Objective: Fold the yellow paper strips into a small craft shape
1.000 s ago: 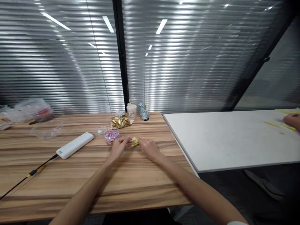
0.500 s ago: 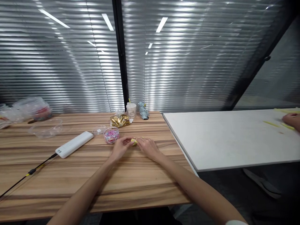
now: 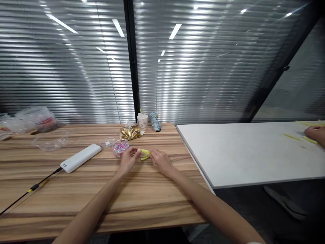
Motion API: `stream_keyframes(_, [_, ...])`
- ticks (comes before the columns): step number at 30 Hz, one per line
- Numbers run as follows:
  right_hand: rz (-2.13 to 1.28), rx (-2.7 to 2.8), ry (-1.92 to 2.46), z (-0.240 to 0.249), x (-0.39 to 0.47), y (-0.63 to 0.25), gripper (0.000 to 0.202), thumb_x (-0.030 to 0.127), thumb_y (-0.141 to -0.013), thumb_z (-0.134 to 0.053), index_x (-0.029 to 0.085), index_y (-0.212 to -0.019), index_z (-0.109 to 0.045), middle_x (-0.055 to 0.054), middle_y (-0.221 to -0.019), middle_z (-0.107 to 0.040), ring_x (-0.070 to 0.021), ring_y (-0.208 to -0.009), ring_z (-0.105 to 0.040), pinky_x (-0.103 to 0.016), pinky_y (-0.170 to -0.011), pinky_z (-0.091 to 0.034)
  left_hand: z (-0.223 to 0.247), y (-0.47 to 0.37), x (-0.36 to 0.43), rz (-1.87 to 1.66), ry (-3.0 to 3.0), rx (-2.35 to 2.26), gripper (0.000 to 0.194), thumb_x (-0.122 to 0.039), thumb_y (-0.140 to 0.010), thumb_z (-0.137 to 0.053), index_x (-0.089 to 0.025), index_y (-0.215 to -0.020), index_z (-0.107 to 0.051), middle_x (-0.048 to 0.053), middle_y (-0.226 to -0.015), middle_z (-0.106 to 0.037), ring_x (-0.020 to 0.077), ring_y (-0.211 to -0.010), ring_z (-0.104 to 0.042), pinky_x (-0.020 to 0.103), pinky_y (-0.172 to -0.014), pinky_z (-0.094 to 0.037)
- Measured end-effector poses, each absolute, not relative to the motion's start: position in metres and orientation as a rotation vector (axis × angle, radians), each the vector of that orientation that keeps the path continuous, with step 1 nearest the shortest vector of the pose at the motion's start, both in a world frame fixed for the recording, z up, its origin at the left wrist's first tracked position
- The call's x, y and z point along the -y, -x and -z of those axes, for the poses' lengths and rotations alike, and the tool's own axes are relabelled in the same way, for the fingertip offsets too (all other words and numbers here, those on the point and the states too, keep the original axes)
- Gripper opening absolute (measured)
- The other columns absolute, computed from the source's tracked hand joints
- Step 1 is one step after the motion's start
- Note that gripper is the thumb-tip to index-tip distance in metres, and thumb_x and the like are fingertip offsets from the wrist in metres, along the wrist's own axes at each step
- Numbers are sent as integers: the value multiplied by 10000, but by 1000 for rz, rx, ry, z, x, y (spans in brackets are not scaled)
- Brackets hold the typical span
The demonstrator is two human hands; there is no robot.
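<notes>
Yellow strip [image 3: 144,151] lies crosswise on the wooden worktop [image 3: 76,189] between both hands, its left end pinched in the left hand [image 3: 128,158] fingers, right hand [image 3: 160,160] fingers closed on its right end, bead cup [image 3: 120,147] just left.

1. Centre of frame: left hand [image 3: 128,159] and right hand [image 3: 160,160] rest on the wooden table [image 3: 76,189], fingertips pinching a small yellow-green strip [image 3: 144,151] between them.
2. A second yellow-green piece [image 3: 145,157] lies on the wood just below the strip.
3. Just left of the left hand: clear round tub of pink bits [image 3: 120,147].
4. Further left: white power strip [image 3: 80,157], black cable [image 3: 27,192] trailing to lower left.
5. Behind the hands: gold foil packet [image 3: 130,132], white cup [image 3: 142,120].
6. Right of frame: white table [image 3: 243,152]; another person's hand [image 3: 316,133] at far right edge beside yellow strips [image 3: 291,137].
</notes>
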State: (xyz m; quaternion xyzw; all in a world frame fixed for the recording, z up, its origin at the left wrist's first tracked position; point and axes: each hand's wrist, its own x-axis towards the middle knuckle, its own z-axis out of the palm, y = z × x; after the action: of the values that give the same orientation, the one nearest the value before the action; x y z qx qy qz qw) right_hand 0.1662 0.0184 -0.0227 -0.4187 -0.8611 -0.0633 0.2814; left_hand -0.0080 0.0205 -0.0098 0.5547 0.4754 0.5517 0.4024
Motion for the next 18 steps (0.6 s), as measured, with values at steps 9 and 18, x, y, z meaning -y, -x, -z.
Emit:
stream_keyframes(9, [147,2364,1129,23,-18,-167,270,141,-886,-351,164,-1115,-492,-77,-987,-614,-166,-874,-577,-253,-721,-437,3,5,-16,-1398,-1393,-1190,386,-428,-583,-689,-138,-813,-581,57,-807,-641,203,-789,-607,366,-755,-476])
stream_keyframes(18, [141,2364,1113,23,-19,-168,246,129,-879,-361,168,-1068,-514,-67,-961,-616,-159,-871,-570,-235,-723,-423,3,6,-17,-1366,-1387,-1200,406,-427,-581,-690,-131,-839,-586,52,-776,-645,191,-727,-615,360,-730,-487])
